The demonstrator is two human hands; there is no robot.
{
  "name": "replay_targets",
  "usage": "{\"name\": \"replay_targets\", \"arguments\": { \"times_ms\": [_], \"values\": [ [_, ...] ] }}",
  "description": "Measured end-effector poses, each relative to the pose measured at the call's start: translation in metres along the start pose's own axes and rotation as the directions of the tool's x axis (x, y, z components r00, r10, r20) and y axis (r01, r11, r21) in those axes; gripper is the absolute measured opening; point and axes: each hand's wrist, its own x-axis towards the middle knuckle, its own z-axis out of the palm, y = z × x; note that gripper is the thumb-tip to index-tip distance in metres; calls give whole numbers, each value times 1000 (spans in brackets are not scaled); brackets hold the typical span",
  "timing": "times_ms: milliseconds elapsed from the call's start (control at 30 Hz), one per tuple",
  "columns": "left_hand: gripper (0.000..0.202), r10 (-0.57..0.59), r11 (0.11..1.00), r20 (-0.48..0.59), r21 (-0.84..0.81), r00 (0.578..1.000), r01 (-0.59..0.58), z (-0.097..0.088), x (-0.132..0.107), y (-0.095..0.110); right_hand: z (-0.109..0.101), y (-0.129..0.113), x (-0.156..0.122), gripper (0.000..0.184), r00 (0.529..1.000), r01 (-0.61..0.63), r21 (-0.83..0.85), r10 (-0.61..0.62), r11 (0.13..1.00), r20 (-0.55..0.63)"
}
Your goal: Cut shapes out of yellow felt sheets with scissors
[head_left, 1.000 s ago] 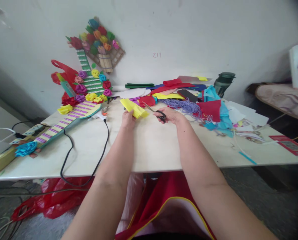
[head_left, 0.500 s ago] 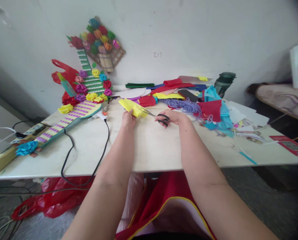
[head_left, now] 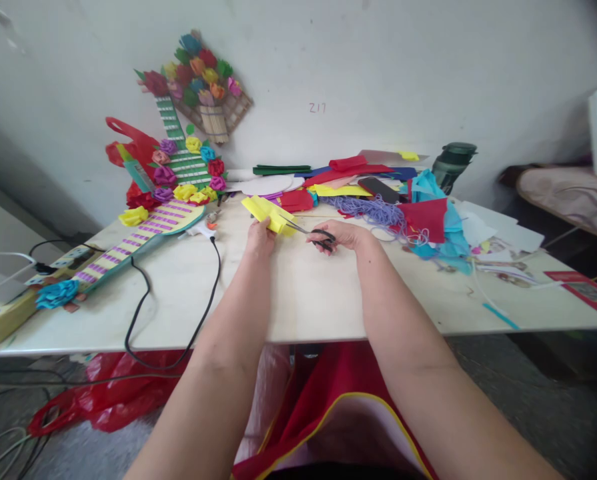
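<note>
Two hands busy: left hand (head_left: 259, 238) grips folded yellow paper (head_left: 267, 211); right hand (head_left: 345, 235) grips black-handled scissors (head_left: 313, 235).

A small red handwritten "217" (head_left: 317, 107), its first character possibly a Z, stands on the white wall (head_left: 428, 67), beyond and above the left hand (head_left: 259, 235) and right hand (head_left: 345, 235). Print on the red card (head_left: 583, 291) far to the right of the right hand is too small to read.

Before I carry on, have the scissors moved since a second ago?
Yes, slightly. Against the purple yarn, the scissors in the right hand have edged left, blades now at the yellow paper held by the left hand.
</note>
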Motion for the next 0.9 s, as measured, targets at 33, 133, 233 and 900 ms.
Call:
{"name": "replay_targets", "arguments": {
  "times_ms": [33, 133, 233, 900],
  "values": [
    [23, -11, 1000, -1, 10, 1000, 11, 1, -1, 0, 1, 1, 2, 32, 1000, 10, 0, -10, 1000, -9],
    [25, -33, 999, 5, 29, 999, 33, 3, -3, -1, 4, 2, 6, 33, 999, 22, -4, -22, 1000, -39],
    [30, -26, 999, 16, 37, 1000, 26, 5, -4, -1, 6, 3, 8, 32, 998, 12, -8, -13, 1000, -54],
    [25, -2, 999, 26, 42, 1000, 1, 3, 1, -6, 15, 3, 13, 29, 993, 48, 36, -43, 998, -112]
  ]
}}
